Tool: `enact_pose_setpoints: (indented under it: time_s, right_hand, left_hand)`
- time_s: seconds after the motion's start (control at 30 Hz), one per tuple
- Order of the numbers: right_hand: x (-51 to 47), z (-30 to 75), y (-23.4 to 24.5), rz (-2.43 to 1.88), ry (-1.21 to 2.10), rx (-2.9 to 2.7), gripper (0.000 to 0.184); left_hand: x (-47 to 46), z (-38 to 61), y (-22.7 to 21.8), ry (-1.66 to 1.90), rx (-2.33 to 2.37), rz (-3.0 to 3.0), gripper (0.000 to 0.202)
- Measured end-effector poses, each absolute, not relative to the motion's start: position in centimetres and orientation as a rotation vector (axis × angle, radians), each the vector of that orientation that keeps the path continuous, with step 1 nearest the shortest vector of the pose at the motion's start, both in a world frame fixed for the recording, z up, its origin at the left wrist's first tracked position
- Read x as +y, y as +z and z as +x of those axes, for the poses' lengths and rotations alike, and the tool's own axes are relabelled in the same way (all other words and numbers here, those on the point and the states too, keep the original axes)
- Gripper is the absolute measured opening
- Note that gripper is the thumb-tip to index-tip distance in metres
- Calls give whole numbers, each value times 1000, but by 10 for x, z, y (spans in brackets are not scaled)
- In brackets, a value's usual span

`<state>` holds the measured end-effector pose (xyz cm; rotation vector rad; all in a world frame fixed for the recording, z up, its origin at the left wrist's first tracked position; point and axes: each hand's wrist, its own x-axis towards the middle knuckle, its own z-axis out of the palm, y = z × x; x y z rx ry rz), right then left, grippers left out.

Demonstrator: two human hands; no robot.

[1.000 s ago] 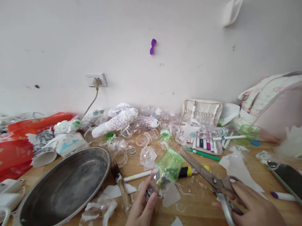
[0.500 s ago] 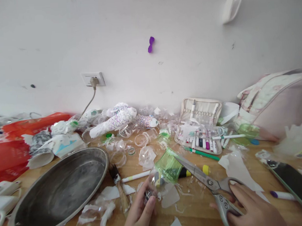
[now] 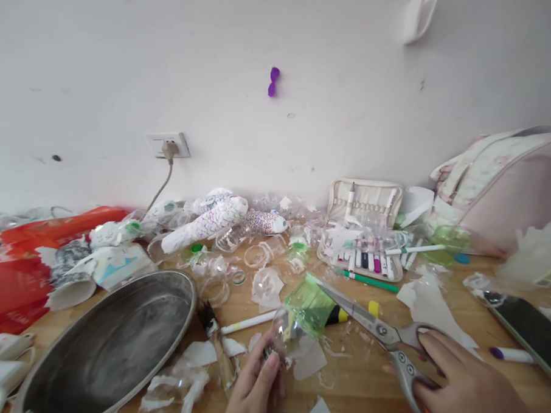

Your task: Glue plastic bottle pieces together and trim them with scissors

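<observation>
Right hand (image 3: 465, 368) gripped scissors (image 3: 382, 331), left hand (image 3: 253, 387) a clear-and-green plastic bottle piece (image 3: 308, 303); I feared its curve could deflect the blades (image 3: 353, 309).

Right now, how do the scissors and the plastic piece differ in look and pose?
The scissors are grey and opaque; the plastic piece is see-through, part green, part clear. From the right hand, the scissors point up and leftward in view; from the left hand, the plastic piece leans up and rightward. Both are hand-held.
</observation>
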<state>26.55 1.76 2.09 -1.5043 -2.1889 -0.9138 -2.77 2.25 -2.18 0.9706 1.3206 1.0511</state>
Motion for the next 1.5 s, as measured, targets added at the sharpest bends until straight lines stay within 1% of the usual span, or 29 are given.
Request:
enact_pose_setpoints:
  time_s: [0.1, 0.2, 0.37, 0.5, 0.7, 0.8, 0.87, 0.97, 1.17, 1.4, 1.5]
  right_hand:
    - [18, 264, 21, -1499, -878, -2190, 20]
    - [18, 263, 23, -1499, -899, -2211, 21]
    - [18, 263, 23, -1511, -899, -2194, 19]
    - [18, 266, 22, -1489, -906, -2186, 22]
    - [21, 273, 30, -1329, -996, -2324, 23]
    - [22, 275, 33, -1254, -1139, -2344, 24]
    - [21, 275, 34, -1267, -1148, -2336, 23]
    - [19, 274, 33, -1341, -1009, -2286, 20]
    - [19, 272, 27, -1385, -735, -2263, 20]
    - [19, 276, 15, -1468, -576, -2251, 13]
    - [19, 276, 11, -1554, -449, -2251, 10]
  left_hand:
    - [22, -25, -17, 1080, 1262, 918, 71]
    - [22, -23, -14, 1082, 1259, 889, 77]
    - [21, -24, -17, 1082, 1315, 954, 70]
    - [21, -25, -18, 1084, 1311, 1010, 66]
    - [20, -27, -21, 1105, 1312, 1019, 61]
    - [19, -28, -24, 1099, 1314, 976, 64]
    - [19, -27, -24, 1098, 1281, 936, 68]
    - [21, -25, -20, 1098, 1246, 920, 68]
    - [22, -21, -15, 1116, 1260, 880, 68]
    - [21, -18, -10, 1102, 1320, 864, 86]
    - [22, -21, -12, 1105, 1316, 893, 74]
